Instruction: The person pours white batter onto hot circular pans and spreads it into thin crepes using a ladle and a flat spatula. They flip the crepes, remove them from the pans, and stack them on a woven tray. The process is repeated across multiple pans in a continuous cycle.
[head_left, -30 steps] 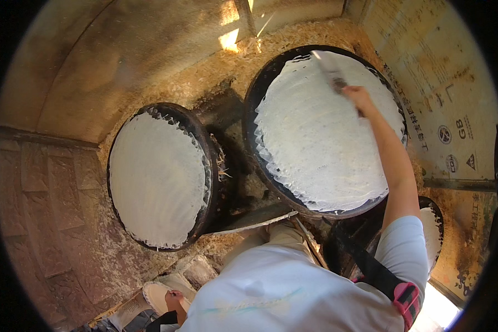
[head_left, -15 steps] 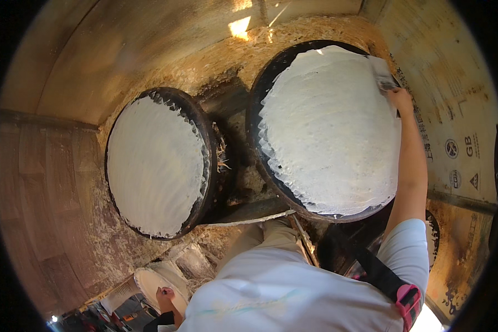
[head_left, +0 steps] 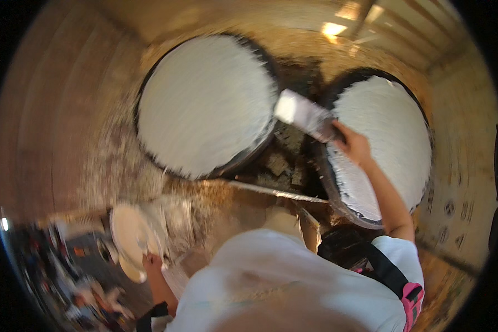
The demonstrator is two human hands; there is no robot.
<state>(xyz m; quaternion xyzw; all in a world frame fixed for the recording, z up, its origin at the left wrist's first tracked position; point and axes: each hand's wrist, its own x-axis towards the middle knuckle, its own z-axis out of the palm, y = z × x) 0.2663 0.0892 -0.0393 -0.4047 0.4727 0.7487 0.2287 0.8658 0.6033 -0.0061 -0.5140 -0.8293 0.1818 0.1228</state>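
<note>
My right hand (head_left: 353, 145) is closed on the dark handle of a wide, flat scraper (head_left: 304, 115). White batter coats the scraper's far end, which hangs over the gap beside the left griddle. A sheet of white batter (head_left: 205, 105) covers most of the round black left griddle (head_left: 249, 159). Beneath my right forearm, the right griddle (head_left: 331, 187) carries another white sheet (head_left: 395, 127) with a ragged edge. At lower left, my left hand (head_left: 152, 262) is closed beside a round pale bucket (head_left: 118, 224) with whitish contents. What those fingers hold is too small to make out.
Stained board walls (head_left: 55, 122) enclose the griddles on the left, back and right. A pale ledge (head_left: 276, 192) runs along the griddles' near side. Blurred clutter (head_left: 88, 288) lies at the lower left. A black strap (head_left: 390, 274) crosses my right shoulder.
My view has swung left. My right hand has carried the scraper from the right griddle's far right edge to the gap between the griddles. My left hand stays by the bucket.
</note>
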